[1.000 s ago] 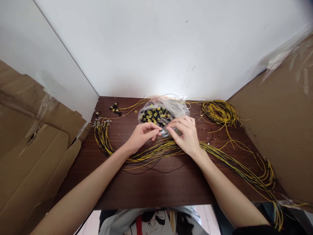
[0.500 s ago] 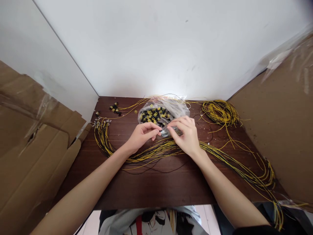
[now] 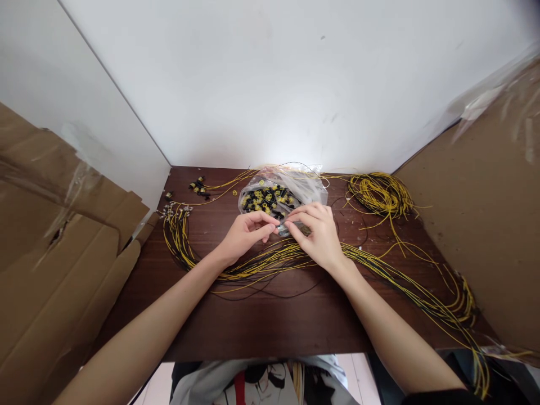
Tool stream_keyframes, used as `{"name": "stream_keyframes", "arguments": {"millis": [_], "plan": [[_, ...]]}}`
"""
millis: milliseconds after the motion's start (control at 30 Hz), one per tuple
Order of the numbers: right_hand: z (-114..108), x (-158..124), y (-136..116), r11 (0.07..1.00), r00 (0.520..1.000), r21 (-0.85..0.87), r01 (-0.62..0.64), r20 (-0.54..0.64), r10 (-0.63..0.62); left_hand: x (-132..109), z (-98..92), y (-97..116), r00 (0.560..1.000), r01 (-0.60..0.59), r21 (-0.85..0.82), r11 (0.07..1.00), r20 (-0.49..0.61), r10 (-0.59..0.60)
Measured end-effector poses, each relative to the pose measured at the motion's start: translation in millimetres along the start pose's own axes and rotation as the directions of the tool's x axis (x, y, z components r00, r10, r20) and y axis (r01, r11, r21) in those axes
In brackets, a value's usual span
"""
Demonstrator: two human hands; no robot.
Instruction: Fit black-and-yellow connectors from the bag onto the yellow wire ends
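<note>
Thumb and fingers of my left hand [image 3: 248, 233] pinch a small dark piece, its tip just showing between them. My right hand [image 3: 317, 230] pinches close beside it, on a thin dark wire that is hard to make out. Both hands are over the near edge of a clear plastic bag [image 3: 310, 188] that holds many black and yellow connector parts [image 3: 264, 198]. Below the hands a long bundle of yellow and black wires [image 3: 257, 264] runs across the brown table [image 3: 261, 326].
A coil of yellow and black wire [image 3: 379, 194] lies at the back right. A few black and yellow parts [image 3: 199, 185] sit at the back left. Cardboard stands at the left [image 3: 59, 270] and right [image 3: 485, 197], with a white wall [image 3: 295, 84] behind.
My right hand has shifted slightly left, nearer to my left hand. My left hand has hardly moved.
</note>
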State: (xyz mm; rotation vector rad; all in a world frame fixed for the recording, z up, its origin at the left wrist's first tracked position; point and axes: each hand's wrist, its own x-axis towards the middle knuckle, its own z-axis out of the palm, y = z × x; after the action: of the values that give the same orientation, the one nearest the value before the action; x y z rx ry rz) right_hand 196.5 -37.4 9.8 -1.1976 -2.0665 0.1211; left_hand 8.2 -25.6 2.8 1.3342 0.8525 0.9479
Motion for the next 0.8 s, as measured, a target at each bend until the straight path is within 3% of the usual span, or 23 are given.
{"name": "stream_keyframes", "arguments": {"millis": [200,467,800], "plan": [[-0.2,-0.1,2.0,0.998,0.999,-0.031,-0.046,0.023,0.046,-0.5,1.2,2.9,1.000,0.017,0.031,0.999,0.004,-0.018],[-3.6,1.0,-5.9,0.994,0.992,0.063,0.089,0.084,-0.094,-1.4,2.7,5.6,1.000,0.024,0.036,0.999,0.019,-0.024],[-3.2,1.6,-0.4,0.998,0.997,0.046,0.039,0.065,-0.042,-1.4,3.3,4.6,1.000,0.018,0.039,0.999,0.000,-0.018]]}}
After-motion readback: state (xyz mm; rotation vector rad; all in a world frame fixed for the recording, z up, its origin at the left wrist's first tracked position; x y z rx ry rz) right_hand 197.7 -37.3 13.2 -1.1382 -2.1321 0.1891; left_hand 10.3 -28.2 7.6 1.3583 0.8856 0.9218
